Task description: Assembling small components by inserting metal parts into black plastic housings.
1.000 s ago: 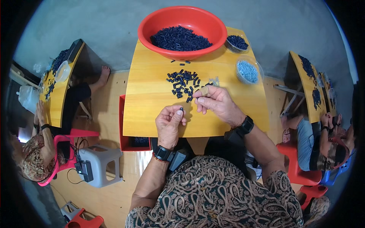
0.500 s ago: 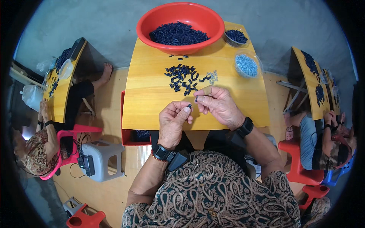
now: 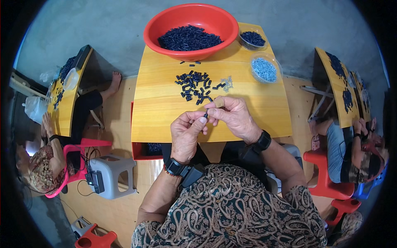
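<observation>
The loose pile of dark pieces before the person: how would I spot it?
On the middle yellow table, find the red basin. The pile lies between it and the person's left hand. Unlike the basin's dark pieces, it sits directly on the table, with a smaller pale cluster at right.

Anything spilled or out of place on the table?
Slightly: a few small, dark, cylindrical pieces lie between the round red plastic basin and the loose dark pile, apart from both. Nothing else stands out.
</observation>
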`<action>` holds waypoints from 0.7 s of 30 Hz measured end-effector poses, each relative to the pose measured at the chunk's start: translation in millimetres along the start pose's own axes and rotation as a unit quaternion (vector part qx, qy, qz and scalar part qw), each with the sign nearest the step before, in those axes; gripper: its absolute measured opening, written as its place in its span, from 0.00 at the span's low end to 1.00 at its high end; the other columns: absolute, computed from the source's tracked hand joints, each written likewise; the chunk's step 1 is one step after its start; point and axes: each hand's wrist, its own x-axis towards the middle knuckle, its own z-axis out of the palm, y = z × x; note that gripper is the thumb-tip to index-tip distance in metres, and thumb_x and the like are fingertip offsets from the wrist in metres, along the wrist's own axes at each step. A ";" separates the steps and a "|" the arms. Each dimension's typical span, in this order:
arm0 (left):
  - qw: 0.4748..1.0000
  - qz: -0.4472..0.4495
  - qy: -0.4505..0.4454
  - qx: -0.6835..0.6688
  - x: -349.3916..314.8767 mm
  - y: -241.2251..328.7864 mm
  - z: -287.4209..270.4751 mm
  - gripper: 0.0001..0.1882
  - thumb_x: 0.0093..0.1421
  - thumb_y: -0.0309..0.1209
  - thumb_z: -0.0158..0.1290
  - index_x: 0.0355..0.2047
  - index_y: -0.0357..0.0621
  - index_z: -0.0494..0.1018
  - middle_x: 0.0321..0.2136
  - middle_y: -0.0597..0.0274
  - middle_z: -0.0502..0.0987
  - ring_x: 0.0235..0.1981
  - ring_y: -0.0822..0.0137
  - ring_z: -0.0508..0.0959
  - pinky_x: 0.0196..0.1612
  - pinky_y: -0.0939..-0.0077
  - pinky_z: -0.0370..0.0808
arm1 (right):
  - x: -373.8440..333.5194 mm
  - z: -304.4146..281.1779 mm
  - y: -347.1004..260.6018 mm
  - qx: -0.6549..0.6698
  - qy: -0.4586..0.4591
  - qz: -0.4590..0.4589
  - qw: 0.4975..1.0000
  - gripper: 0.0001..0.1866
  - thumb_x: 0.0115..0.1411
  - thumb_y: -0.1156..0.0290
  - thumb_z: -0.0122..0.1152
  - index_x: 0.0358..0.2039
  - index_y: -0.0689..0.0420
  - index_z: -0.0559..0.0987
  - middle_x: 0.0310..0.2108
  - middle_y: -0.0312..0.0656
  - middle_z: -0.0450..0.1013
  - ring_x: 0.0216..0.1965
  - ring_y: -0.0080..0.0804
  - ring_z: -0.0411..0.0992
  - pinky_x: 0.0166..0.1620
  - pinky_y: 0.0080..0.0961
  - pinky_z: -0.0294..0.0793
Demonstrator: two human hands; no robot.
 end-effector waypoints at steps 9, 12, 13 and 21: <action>0.999 0.008 0.012 0.031 0.1 -3.6 0.1 0.06 0.60 0.22 0.55 0.37 0.33 0.74 0.30 0.57 0.79 0.26 0.74 0.75 0.30 0.82 0.73 | -0.2 -1.6 -2.5 -0.043 0.001 -0.028 0.999 0.05 0.60 0.77 0.61 0.36 0.65 0.79 0.27 0.37 0.76 0.27 0.18 0.73 0.31 0.15 0.75; 0.998 0.026 0.019 0.059 -1.2 -2.1 3.8 0.05 0.60 0.22 0.55 0.36 0.33 0.74 0.30 0.58 0.79 0.26 0.73 0.75 0.30 0.82 0.74 | -0.8 2.3 -4.8 -0.080 0.009 -0.054 0.995 0.04 0.59 0.79 0.61 0.35 0.66 0.79 0.27 0.36 0.73 0.26 0.18 0.73 0.30 0.15 0.75; 0.998 0.026 0.019 0.059 -1.1 -2.8 4.0 0.05 0.60 0.22 0.55 0.36 0.33 0.74 0.30 0.58 0.79 0.26 0.73 0.75 0.30 0.82 0.74 | -1.1 3.4 -5.1 -0.098 0.014 -0.075 0.992 0.04 0.59 0.79 0.61 0.34 0.66 0.79 0.27 0.35 0.72 0.26 0.18 0.73 0.30 0.15 0.74; 0.998 0.033 0.020 0.047 -3.1 -10.1 8.5 0.04 0.61 0.21 0.54 0.36 0.33 0.72 0.29 0.56 0.78 0.26 0.72 0.76 0.30 0.80 0.75 | -9.3 4.5 -1.5 -0.131 0.005 -0.101 0.986 0.02 0.58 0.81 0.60 0.33 0.66 0.79 0.28 0.35 0.70 0.28 0.17 0.73 0.32 0.15 0.73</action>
